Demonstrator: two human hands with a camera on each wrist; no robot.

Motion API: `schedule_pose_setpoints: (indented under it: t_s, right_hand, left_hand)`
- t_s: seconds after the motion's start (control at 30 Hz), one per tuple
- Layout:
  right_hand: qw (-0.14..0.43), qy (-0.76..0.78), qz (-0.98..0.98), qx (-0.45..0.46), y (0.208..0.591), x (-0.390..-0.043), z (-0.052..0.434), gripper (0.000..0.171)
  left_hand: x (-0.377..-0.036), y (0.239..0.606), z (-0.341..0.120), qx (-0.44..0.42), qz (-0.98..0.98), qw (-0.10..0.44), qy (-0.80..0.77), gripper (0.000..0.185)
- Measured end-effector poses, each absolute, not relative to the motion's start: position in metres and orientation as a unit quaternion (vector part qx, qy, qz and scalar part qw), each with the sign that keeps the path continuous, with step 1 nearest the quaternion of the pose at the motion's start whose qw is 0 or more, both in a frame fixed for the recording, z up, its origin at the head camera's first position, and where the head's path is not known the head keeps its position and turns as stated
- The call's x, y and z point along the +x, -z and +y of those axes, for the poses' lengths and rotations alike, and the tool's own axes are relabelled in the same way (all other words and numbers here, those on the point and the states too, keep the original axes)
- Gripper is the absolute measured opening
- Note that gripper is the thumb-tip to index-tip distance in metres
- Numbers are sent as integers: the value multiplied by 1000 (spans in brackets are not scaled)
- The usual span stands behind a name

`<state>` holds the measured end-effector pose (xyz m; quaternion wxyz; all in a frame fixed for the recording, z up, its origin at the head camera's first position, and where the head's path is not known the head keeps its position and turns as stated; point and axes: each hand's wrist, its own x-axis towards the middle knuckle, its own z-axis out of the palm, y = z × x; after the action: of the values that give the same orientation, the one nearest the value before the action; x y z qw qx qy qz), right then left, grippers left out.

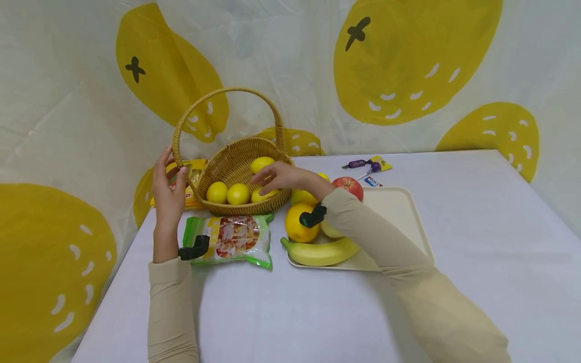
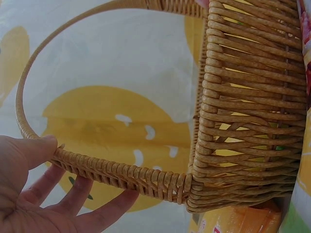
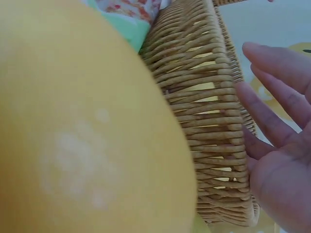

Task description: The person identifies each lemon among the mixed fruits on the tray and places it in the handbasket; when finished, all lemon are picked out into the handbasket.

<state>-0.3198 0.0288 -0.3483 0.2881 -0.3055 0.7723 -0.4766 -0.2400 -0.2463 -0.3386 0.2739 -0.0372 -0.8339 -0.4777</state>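
Note:
A wicker basket (image 1: 229, 164) with a tall arched handle (image 1: 227, 91) stands at the back left of the table, holding several yellow lemons (image 1: 238, 194). My left hand (image 1: 169, 194) holds the handle low on its left side; in the left wrist view the thumb lies on one face and the fingers behind. Over the basket's right rim reaches my right hand (image 1: 290, 176), fingers loosely bent above a lemon (image 1: 265, 195) and partly covering it. In the right wrist view nothing shows between the spread fingers (image 3: 272, 116), which are beside the woven wall (image 3: 209, 107).
A green-and-white food bag (image 1: 236, 239) lies before the basket, a yellow package (image 1: 196, 176) behind its left side. To the right, a cream tray (image 1: 399, 212) bears a banana (image 1: 322, 252), an orange (image 1: 299, 224), a red apple (image 1: 348, 186) and other fruit. Wrapped sweets (image 1: 357, 164) lie behind.

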Motion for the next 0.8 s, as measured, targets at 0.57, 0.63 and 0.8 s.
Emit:
schedule_pose_setpoints:
  t_s: [0.57,0.63,0.8]
  right_hand:
    - [240,540,753,-290,330,-303,73,37]
    - [229,543,756,-284,331,-301,81,38]
    - [214,576,744,-263,335,-293,106,34]
  left_hand:
    - [-245,337,-246,-43,-834,278,475,53]
    - [-245,338,-246,-43,-834,278,474,53]
    - [-246,342,-248,-44,-837,275,471,53]
